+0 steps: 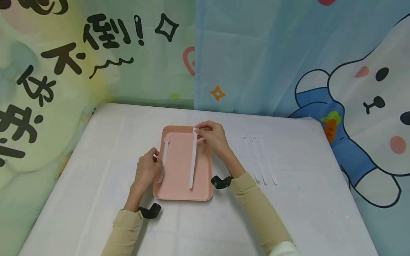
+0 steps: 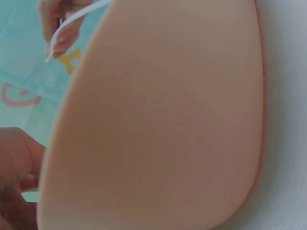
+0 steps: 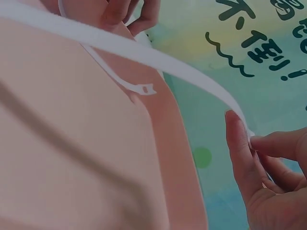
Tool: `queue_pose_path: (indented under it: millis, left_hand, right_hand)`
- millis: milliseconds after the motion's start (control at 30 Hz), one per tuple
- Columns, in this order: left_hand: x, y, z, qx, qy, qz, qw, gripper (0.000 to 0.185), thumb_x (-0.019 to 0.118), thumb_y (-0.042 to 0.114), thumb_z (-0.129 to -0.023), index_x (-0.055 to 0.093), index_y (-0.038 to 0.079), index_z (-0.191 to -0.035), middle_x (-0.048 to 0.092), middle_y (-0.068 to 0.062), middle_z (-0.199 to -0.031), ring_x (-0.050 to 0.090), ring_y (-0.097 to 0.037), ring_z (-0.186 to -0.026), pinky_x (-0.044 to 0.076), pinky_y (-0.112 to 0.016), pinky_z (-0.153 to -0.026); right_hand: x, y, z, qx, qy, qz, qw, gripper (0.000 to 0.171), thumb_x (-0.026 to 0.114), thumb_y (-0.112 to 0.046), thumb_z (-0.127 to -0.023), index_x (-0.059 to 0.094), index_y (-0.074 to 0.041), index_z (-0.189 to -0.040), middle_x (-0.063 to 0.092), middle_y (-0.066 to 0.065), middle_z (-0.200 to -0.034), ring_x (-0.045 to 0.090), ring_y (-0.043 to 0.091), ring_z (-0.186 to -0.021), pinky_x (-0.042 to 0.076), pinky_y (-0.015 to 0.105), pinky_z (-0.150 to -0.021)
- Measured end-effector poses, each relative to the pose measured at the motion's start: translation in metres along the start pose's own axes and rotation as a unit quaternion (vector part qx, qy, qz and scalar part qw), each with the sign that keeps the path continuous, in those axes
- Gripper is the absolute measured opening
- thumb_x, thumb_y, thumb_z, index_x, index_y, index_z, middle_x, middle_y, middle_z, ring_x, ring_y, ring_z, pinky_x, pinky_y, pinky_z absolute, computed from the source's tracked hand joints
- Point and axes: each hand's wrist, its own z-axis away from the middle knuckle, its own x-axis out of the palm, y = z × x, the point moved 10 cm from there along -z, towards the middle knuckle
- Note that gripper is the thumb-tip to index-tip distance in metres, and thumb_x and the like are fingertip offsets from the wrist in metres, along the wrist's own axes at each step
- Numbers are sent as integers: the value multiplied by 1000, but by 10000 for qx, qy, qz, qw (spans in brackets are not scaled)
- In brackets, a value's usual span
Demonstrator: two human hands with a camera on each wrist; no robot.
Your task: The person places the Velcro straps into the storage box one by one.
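A pink tray [image 1: 179,167] lies on the white table. Over its right half my right hand [image 1: 213,138] pinches the slotted head of a white hook-and-loop cable tie [image 1: 193,160] between thumb and fingers. The tie's long tail hangs down over the tray and bows in the right wrist view. My left hand [image 1: 148,167] grips the tray's left rim, with fingers [image 3: 115,9] on both sides of the edge. Just inside that rim lies a second white cable tie [image 3: 144,89], its notched head toward the far end; the hand partly hides it in the head view.
Several more white cable ties [image 1: 264,179] lie side by side on the table [image 1: 307,213], right of the tray. A printed cloth backdrop [image 1: 250,64] rises behind the table's far edge. Both wrists carry a black camera [image 1: 221,182].
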Motion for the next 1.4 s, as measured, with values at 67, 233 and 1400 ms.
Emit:
queue_pose_path:
  millis: [67, 233, 1400]
  left_hand:
    - [0, 1, 0, 20, 6, 5, 10000, 17, 54, 3, -91, 61, 0, -106, 71, -18, -84, 62, -23, -62, 44, -29, -50]
    - [0, 2, 0, 33, 31, -8, 10000, 16, 55, 2, -91, 61, 1, -106, 71, -17, -82, 60, -21, -60, 42, -28, -49]
    - [-1, -1, -2, 117, 91, -32, 9999, 13, 56, 1, -91, 60, 0, -103, 71, -17, -80, 61, -22, -60, 42, -29, -48]
  right_hand:
    - [4, 2, -2, 31, -24, -45, 10000, 22, 69, -8, -96, 69, 4, -115, 69, 10, -91, 69, 20, -73, 62, 43, -71]
    - [12, 7, -6, 74, -39, 11, 10000, 21, 67, -7, -96, 70, 3, -115, 72, 13, -95, 72, 27, -72, 61, 49, -76]
    - [73, 42, -33, -56, -70, 497, 9987, 14, 69, -1, -93, 73, 5, -105, 75, 22, -102, 74, 43, -81, 62, 42, -71]
